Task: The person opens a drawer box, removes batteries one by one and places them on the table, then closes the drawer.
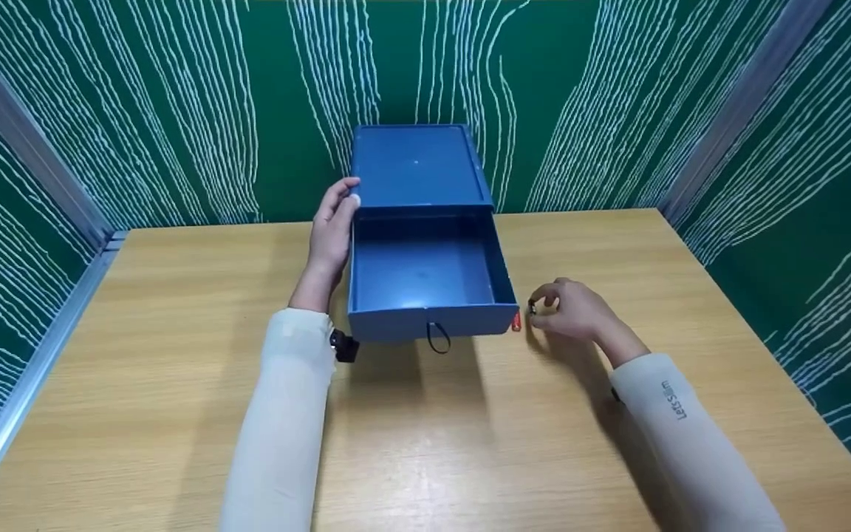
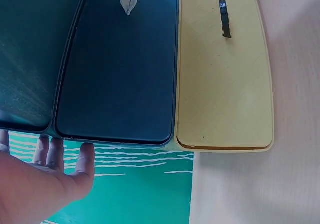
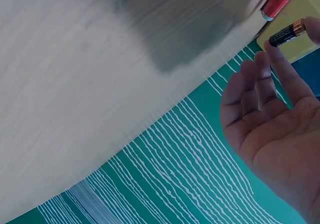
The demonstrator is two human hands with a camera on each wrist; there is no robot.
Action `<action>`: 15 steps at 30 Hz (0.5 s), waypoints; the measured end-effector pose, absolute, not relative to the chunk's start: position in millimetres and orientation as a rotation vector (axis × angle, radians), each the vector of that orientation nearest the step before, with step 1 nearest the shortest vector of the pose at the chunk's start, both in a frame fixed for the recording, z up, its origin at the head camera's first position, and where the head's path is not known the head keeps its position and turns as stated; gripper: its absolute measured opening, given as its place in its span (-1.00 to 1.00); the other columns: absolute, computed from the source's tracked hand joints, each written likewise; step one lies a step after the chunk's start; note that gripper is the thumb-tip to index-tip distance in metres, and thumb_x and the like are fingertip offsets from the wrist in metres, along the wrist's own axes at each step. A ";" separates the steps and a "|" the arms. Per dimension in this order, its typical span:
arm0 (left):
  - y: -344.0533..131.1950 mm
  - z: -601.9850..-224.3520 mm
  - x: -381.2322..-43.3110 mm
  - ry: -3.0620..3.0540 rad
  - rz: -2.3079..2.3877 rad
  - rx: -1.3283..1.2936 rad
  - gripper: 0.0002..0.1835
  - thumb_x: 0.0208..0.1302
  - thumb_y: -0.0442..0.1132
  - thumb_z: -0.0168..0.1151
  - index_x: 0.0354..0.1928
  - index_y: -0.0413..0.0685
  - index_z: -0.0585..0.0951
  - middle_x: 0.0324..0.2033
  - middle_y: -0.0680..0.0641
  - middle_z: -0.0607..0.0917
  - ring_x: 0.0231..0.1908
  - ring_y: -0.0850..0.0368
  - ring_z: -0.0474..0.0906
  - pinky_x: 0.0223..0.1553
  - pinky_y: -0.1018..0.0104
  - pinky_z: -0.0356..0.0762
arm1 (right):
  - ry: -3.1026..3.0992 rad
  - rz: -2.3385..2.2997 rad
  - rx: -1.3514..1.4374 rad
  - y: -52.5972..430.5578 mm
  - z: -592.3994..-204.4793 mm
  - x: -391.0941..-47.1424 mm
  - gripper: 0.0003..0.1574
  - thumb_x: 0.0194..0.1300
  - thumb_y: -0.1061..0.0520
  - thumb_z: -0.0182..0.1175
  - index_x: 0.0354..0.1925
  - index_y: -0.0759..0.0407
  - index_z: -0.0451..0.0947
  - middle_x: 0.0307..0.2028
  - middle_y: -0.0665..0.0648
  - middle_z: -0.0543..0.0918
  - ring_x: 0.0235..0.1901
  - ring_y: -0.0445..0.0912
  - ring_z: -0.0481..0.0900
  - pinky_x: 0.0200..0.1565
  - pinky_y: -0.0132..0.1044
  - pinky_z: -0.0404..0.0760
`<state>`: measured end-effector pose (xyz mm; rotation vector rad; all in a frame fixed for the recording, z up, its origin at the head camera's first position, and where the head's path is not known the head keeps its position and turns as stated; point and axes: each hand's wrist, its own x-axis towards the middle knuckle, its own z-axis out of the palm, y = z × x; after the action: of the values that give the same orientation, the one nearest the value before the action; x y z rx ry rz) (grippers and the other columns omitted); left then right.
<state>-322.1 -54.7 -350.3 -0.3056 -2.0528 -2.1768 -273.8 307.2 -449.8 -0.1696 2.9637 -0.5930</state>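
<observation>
Right hand (image 1: 569,310) is pinching a dark battery (image 3: 287,33) with a copper-coloured end, thumb on that end, index tip on the dark end; remaining fingers are standing loosely bent, holding nothing. So the grip is running along the long axis, end to end; tilt off the table I can't tell. Key relation: the open blue drawer (image 1: 388,325) is sitting just left of the pinch, its near right corner closest. A red battery (image 3: 277,2) is lying by that corner in the head view, left of the right fingertips, long axis pointing roughly near-far; right hand is much nearer to it than left. Left hand (image 1: 331,233) is resting fairly straight fingers against the left side of the stack (image 1: 418,166), not curling round anything I can see. Drawer is the top unit, jutting toward the near side over the wooden table (image 1: 196,369), with a dark blue unit (image 2: 120,68) and a yellow one (image 2: 225,93) sitting below. Green white-streaked walls (image 1: 558,44) are enclosing the far side and both flanks.
</observation>
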 end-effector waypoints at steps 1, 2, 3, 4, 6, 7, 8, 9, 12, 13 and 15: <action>-54.6 -350.2 -322.3 -2.048 -2.180 -0.307 -0.63 0.28 -0.16 -0.15 0.12 -0.01 0.34 0.18 0.01 0.29 0.15 0.19 0.19 0.18 0.25 0.10 | 2.963 -0.591 -0.174 307.6 -449.8 -274.2 -0.53 -0.08 -0.12 0.25 -0.15 -0.01 0.52 -0.30 0.07 0.49 -0.35 -0.03 0.41 -0.38 -0.24 0.39; -54.8 -350.2 -322.3 -2.051 -2.179 -0.308 -0.63 0.28 -0.16 -0.15 0.12 -0.01 0.34 0.18 0.01 0.29 0.15 0.19 0.19 0.18 0.24 0.10 | 2.962 -0.592 -0.175 307.6 -449.9 -274.5 -0.53 -0.08 -0.12 0.25 -0.15 -0.01 0.52 -0.30 0.07 0.49 -0.34 -0.02 0.41 -0.37 -0.24 0.39; -54.9 -350.3 -322.3 -2.052 -2.178 -0.306 -0.63 0.28 -0.15 -0.15 0.12 -0.01 0.34 0.18 0.01 0.29 0.15 0.19 0.20 0.18 0.24 0.10 | 2.963 -0.592 -0.177 307.5 -449.9 -274.7 -0.53 -0.08 -0.12 0.25 -0.15 -0.01 0.52 -0.29 0.08 0.49 -0.34 -0.02 0.41 -0.37 -0.23 0.39; -55.2 -350.3 -322.1 -2.053 -2.177 -0.306 -0.63 0.28 -0.15 -0.15 0.12 -0.01 0.33 0.18 0.01 0.29 0.14 0.19 0.20 0.18 0.24 0.10 | 2.964 -0.588 -0.182 307.5 -450.0 -274.8 -0.53 -0.08 -0.12 0.25 -0.15 -0.01 0.52 -0.29 0.09 0.49 -0.34 -0.02 0.41 -0.36 -0.22 0.39; -55.5 -350.7 -321.9 -2.054 -2.178 -0.307 -0.63 0.29 -0.15 -0.15 0.12 0.00 0.33 0.18 0.01 0.29 0.14 0.19 0.20 0.17 0.24 0.11 | 2.971 -0.579 -0.190 307.6 -450.3 -274.9 -0.53 -0.08 -0.12 0.25 -0.15 -0.01 0.52 -0.28 0.10 0.48 -0.33 -0.01 0.41 -0.35 -0.21 0.38; -55.6 -350.8 -321.9 -2.054 -2.178 -0.306 -0.63 0.29 -0.15 -0.15 0.12 0.00 0.33 0.18 0.01 0.29 0.14 0.18 0.20 0.17 0.23 0.11 | 2.974 -0.574 -0.196 307.7 -450.5 -274.9 -0.52 -0.08 -0.13 0.25 -0.15 0.00 0.52 -0.28 0.11 0.48 -0.33 -0.01 0.41 -0.34 -0.20 0.37; -55.6 -351.0 -321.6 -2.054 -2.177 -0.305 -0.63 0.29 -0.15 -0.15 0.12 0.00 0.33 0.19 0.01 0.29 0.14 0.18 0.20 0.17 0.24 0.11 | 2.976 -0.571 -0.191 307.6 -450.9 -275.1 -0.52 -0.09 -0.13 0.26 -0.16 -0.01 0.52 -0.28 0.10 0.48 -0.33 -0.01 0.41 -0.33 -0.20 0.37; -55.5 -351.0 -321.5 -2.049 -2.181 -0.304 -0.63 0.28 -0.16 -0.15 0.12 -0.01 0.33 0.19 0.01 0.29 0.14 0.18 0.20 0.17 0.24 0.11 | 2.975 -0.566 -0.187 307.9 -451.2 -275.2 -0.52 -0.09 -0.14 0.25 -0.15 -0.01 0.51 -0.27 0.11 0.48 -0.33 0.00 0.41 -0.32 -0.19 0.37; -54.8 -351.1 -321.2 -2.047 -2.183 -0.296 -0.63 0.28 -0.16 -0.15 0.12 -0.01 0.34 0.19 0.01 0.29 0.14 0.19 0.20 0.17 0.25 0.11 | 2.962 -0.564 -0.158 308.7 -452.3 -275.1 -0.51 -0.09 -0.13 0.26 -0.14 -0.01 0.51 -0.26 0.11 0.47 -0.31 0.00 0.41 -0.31 -0.18 0.37; -54.4 -351.0 -321.2 -2.047 -2.184 -0.293 -0.63 0.28 -0.16 -0.14 0.12 -0.01 0.34 0.19 0.01 0.29 0.14 0.19 0.20 0.17 0.25 0.11 | 2.956 -0.562 -0.142 308.9 -452.8 -275.1 -0.51 -0.09 -0.13 0.26 -0.14 -0.02 0.50 -0.25 0.11 0.47 -0.31 0.00 0.41 -0.31 -0.18 0.38; -53.7 -350.7 -320.9 -2.050 -2.182 -0.288 -0.63 0.28 -0.15 -0.14 0.12 0.00 0.34 0.18 0.02 0.29 0.13 0.19 0.21 0.17 0.24 0.12 | 2.949 -0.553 -0.119 309.1 -453.7 -274.9 -0.51 -0.10 -0.12 0.27 -0.14 -0.03 0.50 -0.24 0.10 0.46 -0.30 0.01 0.41 -0.30 -0.17 0.38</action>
<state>-320.9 -53.7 -350.7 -0.2877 -2.0495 -2.1818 -274.9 309.1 -453.7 -0.1193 2.9494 -0.5532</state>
